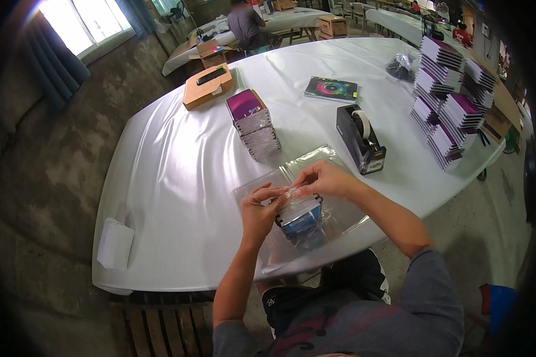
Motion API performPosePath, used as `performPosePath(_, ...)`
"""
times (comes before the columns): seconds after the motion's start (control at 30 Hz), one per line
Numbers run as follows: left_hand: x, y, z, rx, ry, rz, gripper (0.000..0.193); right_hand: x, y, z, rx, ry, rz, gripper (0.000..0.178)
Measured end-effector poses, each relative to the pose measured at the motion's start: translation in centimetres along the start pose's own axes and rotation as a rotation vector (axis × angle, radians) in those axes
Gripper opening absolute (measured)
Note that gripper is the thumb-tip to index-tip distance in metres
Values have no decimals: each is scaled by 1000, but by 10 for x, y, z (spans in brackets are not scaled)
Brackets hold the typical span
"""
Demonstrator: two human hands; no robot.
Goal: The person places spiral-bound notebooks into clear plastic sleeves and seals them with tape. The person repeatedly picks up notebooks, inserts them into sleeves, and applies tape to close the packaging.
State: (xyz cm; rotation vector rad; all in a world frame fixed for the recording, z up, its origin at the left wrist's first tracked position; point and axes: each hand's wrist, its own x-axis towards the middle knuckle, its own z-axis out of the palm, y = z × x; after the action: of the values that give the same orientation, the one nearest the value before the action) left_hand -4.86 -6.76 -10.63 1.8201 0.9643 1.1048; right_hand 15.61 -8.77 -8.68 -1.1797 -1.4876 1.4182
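Near the table's front edge stands a small stack of spiral notebooks (302, 222) with a blue cover showing, wrapped in a clear plastic bag (308, 239). My left hand (261, 209) pinches the plastic at the top left of the stack. From the right, my right hand (326, 179) pinches the same plastic, its fingertips close to the left ones. More clear plastic sheets or bags (323, 156) lie flat under and behind the stack. To the right of my hands sits a black tape dispenser (360, 143) with a roll in it.
Behind my left hand is a wrapped stack of purple notebooks (253, 126). A dark notebook (332, 88) lies farther back. Tall notebook piles (446, 101) fill the right side. A cardboard box (202, 90) bears a black device; white paper (115, 244) lies left. Another person (247, 27) sits beyond.
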Motion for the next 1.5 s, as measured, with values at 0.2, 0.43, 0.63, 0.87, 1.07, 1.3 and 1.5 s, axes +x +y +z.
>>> performPosePath(0.2,-12,22,1,478,57,213,67,-27,-24,25,-864,328,-389,14)
performPosePath(0.43,-30,44,-6,472,-109,144,115,-29,-21,42,-1389,415,-687,9)
performPosePath(0.63,-40,31,-1,641,-84,273,81,-46,-19,53,-1651,254,-662,16)
performPosePath(0.87,-54,30,6,759,7,410,33,-82,-49,13,-1140,147,-349,26)
performPosePath(1.07,-54,37,15,741,38,469,31,-81,36,-136,-935,1040,40,37)
performPosePath(1.3,-54,33,11,718,44,455,30,-59,66,-156,-96,858,447,44)
performPosePath(1.5,-53,35,10,736,34,464,29,-63,63,-145,347,792,232,34)
